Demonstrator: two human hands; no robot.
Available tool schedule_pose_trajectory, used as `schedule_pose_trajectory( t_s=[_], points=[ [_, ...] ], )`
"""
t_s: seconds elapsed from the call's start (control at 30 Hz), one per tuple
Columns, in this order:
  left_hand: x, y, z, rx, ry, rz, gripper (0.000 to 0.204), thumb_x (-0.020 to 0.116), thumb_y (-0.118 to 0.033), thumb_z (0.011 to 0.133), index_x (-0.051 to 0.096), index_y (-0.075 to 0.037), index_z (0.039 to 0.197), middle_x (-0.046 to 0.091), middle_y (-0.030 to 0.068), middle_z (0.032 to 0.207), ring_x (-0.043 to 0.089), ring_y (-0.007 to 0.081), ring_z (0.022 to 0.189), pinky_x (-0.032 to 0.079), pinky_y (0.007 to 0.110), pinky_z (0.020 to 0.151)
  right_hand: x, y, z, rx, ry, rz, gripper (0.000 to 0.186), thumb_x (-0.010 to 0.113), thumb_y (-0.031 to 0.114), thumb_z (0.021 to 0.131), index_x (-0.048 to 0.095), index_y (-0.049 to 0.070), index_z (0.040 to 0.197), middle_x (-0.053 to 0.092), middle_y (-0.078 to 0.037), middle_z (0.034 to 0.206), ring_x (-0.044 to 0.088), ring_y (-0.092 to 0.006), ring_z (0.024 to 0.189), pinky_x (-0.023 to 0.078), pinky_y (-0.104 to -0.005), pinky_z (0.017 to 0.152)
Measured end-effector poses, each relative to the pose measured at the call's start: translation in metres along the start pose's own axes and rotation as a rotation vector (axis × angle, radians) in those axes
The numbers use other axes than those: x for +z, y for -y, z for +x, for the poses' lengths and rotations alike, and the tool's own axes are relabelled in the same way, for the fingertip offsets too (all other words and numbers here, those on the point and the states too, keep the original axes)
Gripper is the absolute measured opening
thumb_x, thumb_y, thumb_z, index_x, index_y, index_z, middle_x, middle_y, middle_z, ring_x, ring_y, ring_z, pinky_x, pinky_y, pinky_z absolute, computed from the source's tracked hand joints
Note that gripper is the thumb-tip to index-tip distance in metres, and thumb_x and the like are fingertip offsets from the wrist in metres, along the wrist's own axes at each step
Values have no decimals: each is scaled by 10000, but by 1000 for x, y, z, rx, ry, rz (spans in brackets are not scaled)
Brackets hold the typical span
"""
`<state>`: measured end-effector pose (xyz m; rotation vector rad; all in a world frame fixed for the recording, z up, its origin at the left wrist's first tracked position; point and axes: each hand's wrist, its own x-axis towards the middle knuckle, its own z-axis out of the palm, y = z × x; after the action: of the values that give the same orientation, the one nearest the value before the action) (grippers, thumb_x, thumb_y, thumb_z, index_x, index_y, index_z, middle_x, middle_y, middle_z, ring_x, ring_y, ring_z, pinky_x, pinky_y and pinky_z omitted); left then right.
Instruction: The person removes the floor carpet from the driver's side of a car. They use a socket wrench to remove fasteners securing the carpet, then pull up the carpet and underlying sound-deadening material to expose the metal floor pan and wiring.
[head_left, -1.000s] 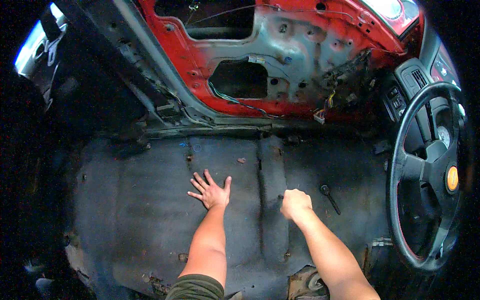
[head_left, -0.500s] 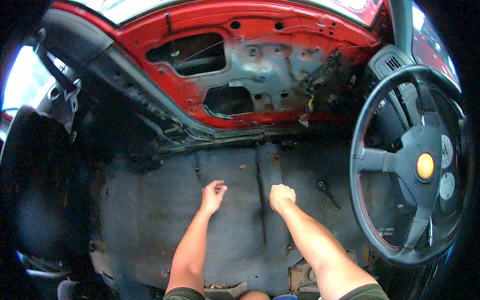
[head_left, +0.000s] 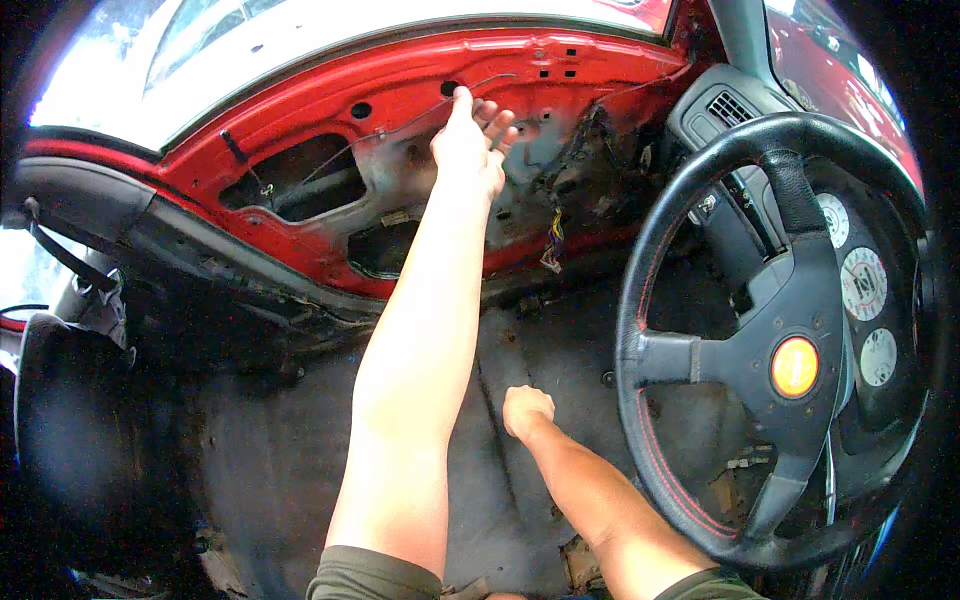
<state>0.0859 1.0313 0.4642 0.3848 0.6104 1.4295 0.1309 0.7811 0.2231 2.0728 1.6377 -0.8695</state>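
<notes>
My left hand (head_left: 470, 145) reaches up and forward in front of the stripped red car door (head_left: 310, 128), fingers apart and holding nothing that I can see. Whether it touches the door's bare inner metal, I cannot tell. Lower down, my right hand (head_left: 527, 410) is closed in a fist over the dark floor (head_left: 430, 500); anything inside the fist is hidden. Beside the left hand, a loose bundle of wires with a connector (head_left: 552, 245) hangs from the door.
A black steering wheel (head_left: 655, 345) with red stitching and a yellow centre button takes up the right side. Gauges (head_left: 863, 283) and an air vent (head_left: 730, 107) are behind it. A dark seat (head_left: 90, 410) stands at the left, below a belt strap (head_left: 70, 255).
My left hand has risen from above the floor to the door and opened wider. The right fist has stayed low. The whole view has shifted, bringing the steering wheel further left.
</notes>
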Motion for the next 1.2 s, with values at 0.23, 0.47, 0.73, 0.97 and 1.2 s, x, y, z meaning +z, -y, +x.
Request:
schedule_pose_trajectory(
  t_s=[0.23, 0.47, 0.73, 0.97, 1.2],
  points=[
    [38, 22, 6, 168, -187, 5, 210, 660, -291, 966, 594, -112, 877, 616, 13, 783, 650, 184, 710, 532, 343, 642, -7, -29, 14, -12, -2, 46, 250, 679, 37, 809, 776, 75, 1037, 730, -144, 1157, 710, -294, 1082, 577, -380, 895],
    [49, 36, 18, 281, -343, 5, 150, 615, -169, 958, 528, -51, 930, 582, 41, 663, 605, 163, 530, 469, 301, 468, -11, -20, 12, -104, 25, 23, 262, 697, 53, 783, 778, 77, 1031, 727, -160, 1159, 706, -311, 1088, 575, -394, 905],
    [34, 40, 18, 293, -164, 110, 175, 609, -157, 993, 558, 3, 945, 594, 69, 721, 655, 198, 672, 509, 352, 670, -14, -45, 18, 17, 76, 84, 304, 701, 122, 787, 748, 57, 1081, 708, -181, 1187, 677, -328, 1132, 561, -412, 942],
    [27, 33, 48, 305, -153, 149, 209, 616, -190, 993, 557, 9, 1017, 620, 68, 762, 663, 211, 717, 508, 369, 698, -1, -56, 29, 29, 106, 72, 289, 663, 88, 763, 790, 114, 1021, 726, -157, 1148, 687, -317, 1109, 555, -407, 935],
    [19, 25, 94, 317, -129, 184, 137, 642, -127, 890, 627, -20, 975, 652, 83, 878, 624, 204, 725, 520, 358, 705, 6, -65, 34, 32, 60, 110, 253, 691, 80, 756, 787, 96, 989, 729, -159, 1140, 690, -314, 1107, 563, -408, 923]
  ],
)
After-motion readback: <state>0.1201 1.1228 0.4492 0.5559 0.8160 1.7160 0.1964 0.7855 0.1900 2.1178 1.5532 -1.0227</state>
